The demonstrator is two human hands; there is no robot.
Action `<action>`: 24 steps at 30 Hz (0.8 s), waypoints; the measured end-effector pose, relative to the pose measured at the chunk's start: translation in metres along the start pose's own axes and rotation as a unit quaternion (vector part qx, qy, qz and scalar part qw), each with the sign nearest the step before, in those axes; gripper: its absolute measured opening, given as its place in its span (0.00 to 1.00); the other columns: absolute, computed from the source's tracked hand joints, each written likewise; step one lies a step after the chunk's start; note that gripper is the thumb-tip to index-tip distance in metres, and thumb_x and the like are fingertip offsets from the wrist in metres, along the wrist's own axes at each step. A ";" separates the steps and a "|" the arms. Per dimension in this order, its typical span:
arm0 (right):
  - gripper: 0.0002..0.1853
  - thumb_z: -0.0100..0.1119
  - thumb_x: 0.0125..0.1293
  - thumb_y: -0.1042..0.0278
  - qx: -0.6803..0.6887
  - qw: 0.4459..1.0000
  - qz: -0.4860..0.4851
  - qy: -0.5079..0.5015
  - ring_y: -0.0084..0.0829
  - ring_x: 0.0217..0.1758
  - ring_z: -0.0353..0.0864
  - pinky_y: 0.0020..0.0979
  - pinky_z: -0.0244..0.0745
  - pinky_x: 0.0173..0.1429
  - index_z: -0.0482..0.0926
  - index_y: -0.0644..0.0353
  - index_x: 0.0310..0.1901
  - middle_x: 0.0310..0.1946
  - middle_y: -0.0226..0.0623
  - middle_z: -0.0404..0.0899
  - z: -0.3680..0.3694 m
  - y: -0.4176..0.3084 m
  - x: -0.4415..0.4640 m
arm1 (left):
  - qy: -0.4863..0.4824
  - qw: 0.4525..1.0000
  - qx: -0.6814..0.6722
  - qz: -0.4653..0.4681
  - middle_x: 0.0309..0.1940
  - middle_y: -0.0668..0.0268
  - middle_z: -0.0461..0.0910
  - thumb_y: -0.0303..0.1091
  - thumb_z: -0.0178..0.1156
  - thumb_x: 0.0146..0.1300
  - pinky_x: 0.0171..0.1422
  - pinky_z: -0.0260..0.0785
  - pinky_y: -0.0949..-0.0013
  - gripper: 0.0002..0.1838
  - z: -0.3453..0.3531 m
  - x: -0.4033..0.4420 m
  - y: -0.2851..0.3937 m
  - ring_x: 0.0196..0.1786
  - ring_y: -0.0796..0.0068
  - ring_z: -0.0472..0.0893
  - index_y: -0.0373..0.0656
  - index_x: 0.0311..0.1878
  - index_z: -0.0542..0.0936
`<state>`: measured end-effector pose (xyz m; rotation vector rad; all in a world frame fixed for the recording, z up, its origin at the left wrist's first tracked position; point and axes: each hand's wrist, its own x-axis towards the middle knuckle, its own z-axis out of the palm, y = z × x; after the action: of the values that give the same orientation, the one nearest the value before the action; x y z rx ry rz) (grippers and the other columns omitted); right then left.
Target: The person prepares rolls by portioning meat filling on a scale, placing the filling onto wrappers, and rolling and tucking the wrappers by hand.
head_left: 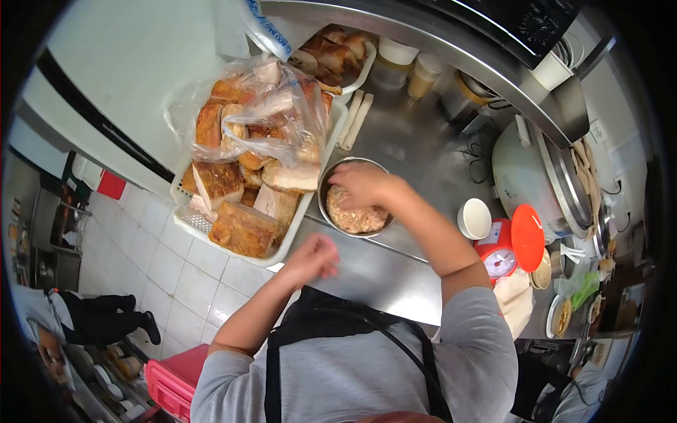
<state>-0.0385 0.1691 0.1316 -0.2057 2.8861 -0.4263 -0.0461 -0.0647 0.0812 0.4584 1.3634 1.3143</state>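
A steel bowl on the steel counter holds a lump of minced meat. My right hand reaches into it, its fingers curled down against the meat; the fingertips are partly hidden. My left hand hangs in front of the counter edge, below and left of the bowl, apart from it. Its fingers look bent but are smeared by motion, and nothing in them can be made out. Left of the bowl stands a white plastic basket heaped with roasted pork pieces, some under a clear plastic bag.
Two pale sticks lie behind the bowl. A second tray of browned meat and several containers stand farther back. To the right are a white cup, a red scale and a large pot. Another person stands far left.
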 end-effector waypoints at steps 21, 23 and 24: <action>0.24 0.65 0.45 0.66 0.162 0.975 0.040 0.150 0.45 0.55 0.67 0.39 0.64 0.59 0.74 0.55 0.48 0.47 0.42 0.71 0.027 0.005 -0.074 | 0.405 0.883 0.060 0.230 0.19 0.58 0.69 0.30 0.49 0.56 0.32 0.65 0.63 0.08 0.010 0.112 -0.034 0.24 0.67 0.68 0.36 0.27 0.65; 0.32 0.67 0.42 0.63 0.110 0.979 0.031 0.171 0.45 0.57 0.67 0.38 0.64 0.59 0.70 0.56 0.53 0.48 0.45 0.70 0.024 0.003 -0.068 | 0.403 0.882 0.068 0.234 0.19 0.57 0.68 0.29 0.49 0.56 0.32 0.64 0.62 0.08 0.008 0.115 -0.038 0.24 0.67 0.68 0.36 0.27 0.65; 0.36 0.69 0.41 0.62 0.084 0.980 0.028 0.180 0.46 0.57 0.67 0.38 0.64 0.59 0.68 0.57 0.56 0.49 0.47 0.70 0.023 0.001 -0.063 | 0.403 0.882 0.068 0.233 0.19 0.57 0.68 0.29 0.49 0.55 0.32 0.64 0.62 0.08 0.008 0.114 -0.037 0.24 0.66 0.68 0.36 0.27 0.65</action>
<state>0.0274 0.1750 0.1220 -0.0196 3.1727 -0.7652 -0.0578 0.0246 0.0015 0.3514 2.1337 1.9363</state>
